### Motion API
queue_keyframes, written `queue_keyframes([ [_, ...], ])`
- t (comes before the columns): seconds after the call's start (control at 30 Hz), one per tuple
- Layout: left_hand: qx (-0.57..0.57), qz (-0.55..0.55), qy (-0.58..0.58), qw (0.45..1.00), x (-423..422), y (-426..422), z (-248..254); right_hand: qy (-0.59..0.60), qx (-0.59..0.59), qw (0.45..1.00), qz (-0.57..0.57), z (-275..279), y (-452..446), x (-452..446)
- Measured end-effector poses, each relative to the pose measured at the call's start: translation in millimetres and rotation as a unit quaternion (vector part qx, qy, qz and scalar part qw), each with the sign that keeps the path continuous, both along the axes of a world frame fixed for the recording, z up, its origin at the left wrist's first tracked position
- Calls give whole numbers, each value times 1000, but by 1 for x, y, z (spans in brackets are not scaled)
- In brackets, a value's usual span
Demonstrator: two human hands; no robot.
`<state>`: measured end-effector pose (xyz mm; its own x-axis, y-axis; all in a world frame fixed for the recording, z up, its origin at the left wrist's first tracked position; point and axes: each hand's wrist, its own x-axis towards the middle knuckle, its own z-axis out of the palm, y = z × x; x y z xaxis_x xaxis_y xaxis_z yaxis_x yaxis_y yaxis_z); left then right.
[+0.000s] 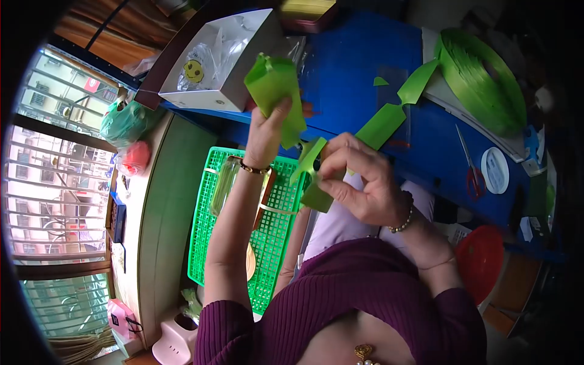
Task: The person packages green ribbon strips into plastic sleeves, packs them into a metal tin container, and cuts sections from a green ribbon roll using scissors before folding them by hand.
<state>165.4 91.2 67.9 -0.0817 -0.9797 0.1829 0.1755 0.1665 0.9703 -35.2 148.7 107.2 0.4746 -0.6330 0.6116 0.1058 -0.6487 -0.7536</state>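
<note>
My left hand (271, 131) is closed around a folded, layered piece of green ribbon (272, 80), raised near the table's front edge. Just to its right, my right hand (359, 176) pinches a notched stretch of green ribbon strip (317, 198) between thumb and fingers. Past that hand, the strip runs up over the table in notched sections (383, 125) to a large green ribbon roll (482, 82). How the folded piece joins the strip between my hands is hard to make out.
On the blue table (359, 55) are a white box (225, 61) of clear plastic bags, scissors (471, 167) and a round white item (494, 170). Below my left arm stands a green basket (210, 243). A red round object (480, 258) is at the right, a barred window (58, 188) at the left.
</note>
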Motion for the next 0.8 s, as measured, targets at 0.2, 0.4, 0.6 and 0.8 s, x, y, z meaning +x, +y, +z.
queue_keyframes([
  [0.2,26,-72,1,997,-45,22,-35,-59,-8,989,-137,-31,-57,-3],
  [0.4,117,-170,35,978,-48,27,-33,-212,257,943,16,-56,-66,-3],
  [0.6,215,-143,143,956,-59,34,-43,-193,304,931,-52,-60,-66,-2],
  [0.8,171,-191,6,967,-58,44,-34,-207,319,924,-53,-59,-66,1],
])
